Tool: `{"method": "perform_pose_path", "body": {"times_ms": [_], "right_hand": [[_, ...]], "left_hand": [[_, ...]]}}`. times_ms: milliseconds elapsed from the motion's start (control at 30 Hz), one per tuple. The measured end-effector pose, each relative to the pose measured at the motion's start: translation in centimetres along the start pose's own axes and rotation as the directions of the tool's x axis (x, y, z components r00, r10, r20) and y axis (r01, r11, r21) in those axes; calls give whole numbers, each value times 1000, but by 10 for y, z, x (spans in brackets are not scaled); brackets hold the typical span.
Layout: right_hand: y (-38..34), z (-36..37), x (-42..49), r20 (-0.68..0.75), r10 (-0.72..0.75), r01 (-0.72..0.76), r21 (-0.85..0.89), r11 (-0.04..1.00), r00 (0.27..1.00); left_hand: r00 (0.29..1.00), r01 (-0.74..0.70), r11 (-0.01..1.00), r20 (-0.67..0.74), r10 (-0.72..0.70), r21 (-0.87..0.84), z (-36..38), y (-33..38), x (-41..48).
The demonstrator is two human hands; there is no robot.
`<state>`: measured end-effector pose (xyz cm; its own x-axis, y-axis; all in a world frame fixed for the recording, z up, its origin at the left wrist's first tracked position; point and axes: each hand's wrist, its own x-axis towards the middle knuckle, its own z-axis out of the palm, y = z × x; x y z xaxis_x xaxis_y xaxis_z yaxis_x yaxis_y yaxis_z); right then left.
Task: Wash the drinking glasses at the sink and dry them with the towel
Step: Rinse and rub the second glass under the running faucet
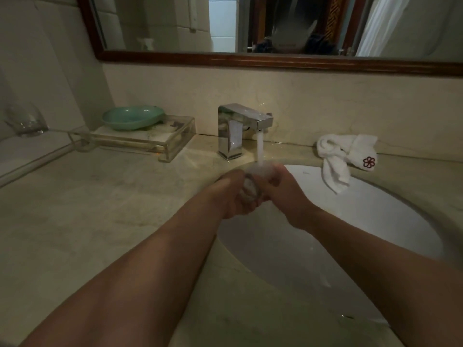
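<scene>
Both my hands meet over the sink (363,221). My left hand (234,196) grips a glass (250,187) from one side and my right hand (284,194) curls round the same glass from the other, though blur hides the fingers. Water (260,149) from the tap (239,128) just beyond my hands falls onto the glass. The towel (345,154) lies on the desk (75,209) beyond and right of my right hand, one end hanging into the sink. A second glass (25,121) stands far left of my left hand.
</scene>
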<state>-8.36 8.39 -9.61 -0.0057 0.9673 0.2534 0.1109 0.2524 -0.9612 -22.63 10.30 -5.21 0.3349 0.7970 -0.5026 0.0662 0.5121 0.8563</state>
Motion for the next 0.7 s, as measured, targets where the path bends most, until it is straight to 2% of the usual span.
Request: {"method": "perform_pose_path", "body": {"times_ms": [100,200,267,333,400,467,533,600,700], "right_hand": [[-4,-5,1,-124,-28,19,-80,997,992],[-5,-9,3,-259,59,-66,-19,998,964],[-2,-9,3,-282,89,-96,-12,995,955],[-1,-7,1,-247,85,-77,39,996,965],[3,-4,2,-165,53,-44,57,997,985],[8,1,4,-78,-7,4,-49,999,997],[11,5,7,-61,-42,33,-138,990,997],[9,3,6,-115,-46,26,-165,986,992],[5,-4,5,-297,14,-39,-81,996,955]], "left_hand": [[996,-42,999,-83,44,26,-1,-3,2],[977,-131,983,-150,150,130,2,-5,6],[963,-175,953,-159,218,247,4,-6,7],[961,-203,949,-137,241,242,4,-6,7],[971,-201,969,-100,216,143,3,-5,5],[982,-162,986,-87,166,45,2,-3,4],[988,-124,992,-93,124,8,1,-3,2],[991,-98,993,-89,103,65,1,-2,-2],[991,-77,984,-96,93,162,2,-1,-5]]}}
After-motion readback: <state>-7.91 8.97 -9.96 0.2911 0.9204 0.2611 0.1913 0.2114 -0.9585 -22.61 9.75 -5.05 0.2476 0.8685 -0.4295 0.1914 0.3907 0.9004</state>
